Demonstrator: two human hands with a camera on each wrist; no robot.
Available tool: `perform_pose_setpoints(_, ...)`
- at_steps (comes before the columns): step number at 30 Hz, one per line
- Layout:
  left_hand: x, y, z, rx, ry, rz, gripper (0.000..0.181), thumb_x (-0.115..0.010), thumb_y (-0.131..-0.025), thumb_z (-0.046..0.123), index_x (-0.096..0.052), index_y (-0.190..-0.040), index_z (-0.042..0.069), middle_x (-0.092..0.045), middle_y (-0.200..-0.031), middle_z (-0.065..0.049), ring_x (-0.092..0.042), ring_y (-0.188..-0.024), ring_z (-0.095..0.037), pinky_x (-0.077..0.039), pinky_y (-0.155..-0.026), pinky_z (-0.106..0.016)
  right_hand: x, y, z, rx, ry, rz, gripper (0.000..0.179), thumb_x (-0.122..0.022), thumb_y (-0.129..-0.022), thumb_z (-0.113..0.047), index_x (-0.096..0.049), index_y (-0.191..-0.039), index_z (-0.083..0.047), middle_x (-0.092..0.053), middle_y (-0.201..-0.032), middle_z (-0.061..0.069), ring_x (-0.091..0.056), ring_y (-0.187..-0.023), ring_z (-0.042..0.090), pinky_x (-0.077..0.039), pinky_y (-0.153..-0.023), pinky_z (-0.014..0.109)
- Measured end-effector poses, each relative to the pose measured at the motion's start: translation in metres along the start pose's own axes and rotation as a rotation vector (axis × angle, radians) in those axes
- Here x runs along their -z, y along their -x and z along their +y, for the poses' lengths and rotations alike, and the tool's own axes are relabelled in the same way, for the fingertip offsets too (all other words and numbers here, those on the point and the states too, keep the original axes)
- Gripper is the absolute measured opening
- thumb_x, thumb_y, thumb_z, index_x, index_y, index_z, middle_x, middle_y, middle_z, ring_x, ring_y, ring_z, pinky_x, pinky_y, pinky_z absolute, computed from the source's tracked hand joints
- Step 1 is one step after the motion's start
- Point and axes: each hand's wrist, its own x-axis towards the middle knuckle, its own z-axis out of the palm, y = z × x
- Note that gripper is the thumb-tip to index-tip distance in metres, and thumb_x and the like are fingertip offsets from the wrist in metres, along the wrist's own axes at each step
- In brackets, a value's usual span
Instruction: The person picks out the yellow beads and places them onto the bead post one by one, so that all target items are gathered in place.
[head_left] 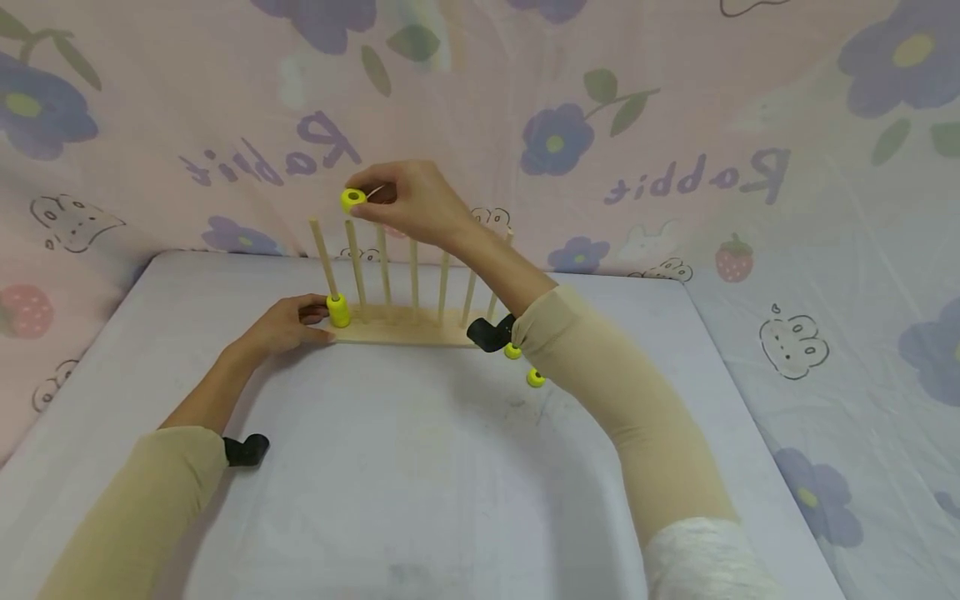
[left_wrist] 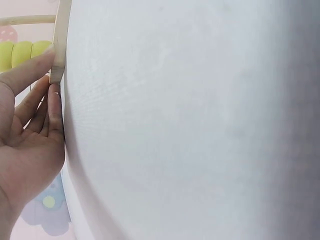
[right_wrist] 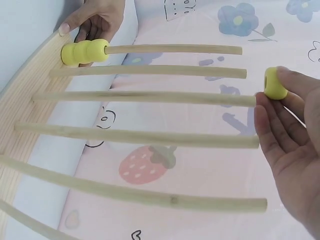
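Observation:
A wooden base (head_left: 405, 336) with a row of upright pegs stands toward the back of the table. Stacked on its leftmost peg (head_left: 324, 258) are three yellow beads (right_wrist: 84, 52). My left hand (head_left: 281, 327) holds the left end of the base, thumb on top and the other fingers around the end. Between thumb and fingertips, my right hand (head_left: 416, 200) pinches another yellow bead (right_wrist: 276, 86). That bead hovers just above the tip of the second peg (head_left: 356, 267), its hole visible, apart from the wood. The right forearm hides part of the base's right end.
Two loose yellow beads, one nearer the base (head_left: 512, 352) and one closer to me (head_left: 535, 378), lie beside the right forearm. A white cloth (head_left: 420, 467) covers the table. Behind it hangs a patterned fabric (head_left: 465, 100). Black wrist-worn pieces (head_left: 246, 451) stick out from both sleeves.

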Motion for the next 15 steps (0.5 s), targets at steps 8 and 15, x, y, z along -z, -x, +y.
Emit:
perform_pose_setpoints(8, 0.000, 0.000, -0.001, 0.000, -0.005, 0.008, 0.078, -0.077, -0.087, 0.011, -0.033, -0.149, -0.007, -0.043, -0.147, -0.028, -0.042, -0.136, -0.041, -0.034, -0.116, -0.049, -0.010, -0.012, -0.005, -0.028, 0.021, -0.021, 0.034, -0.075, -0.090, -0.014, -0.070, -0.122, -0.005, -0.072, -0.114, 0.002, -0.068, -0.097, 0.003, -0.053, -0.087, 0.014)
perform_pose_setpoints(15, 0.000, 0.000, -0.001, -0.001, -0.013, 0.012, 0.075, -0.077, -0.088, 0.013, -0.036, -0.149, -0.004, -0.045, -0.147, -0.025, -0.042, -0.136, -0.039, -0.035, -0.116, -0.048, -0.019, -0.020, -0.009, -0.017, 0.054, -0.037, 0.030, -0.074, -0.091, -0.014, -0.070, -0.119, -0.005, -0.072, -0.111, 0.001, -0.066, -0.097, 0.002, -0.052, -0.086, 0.012)
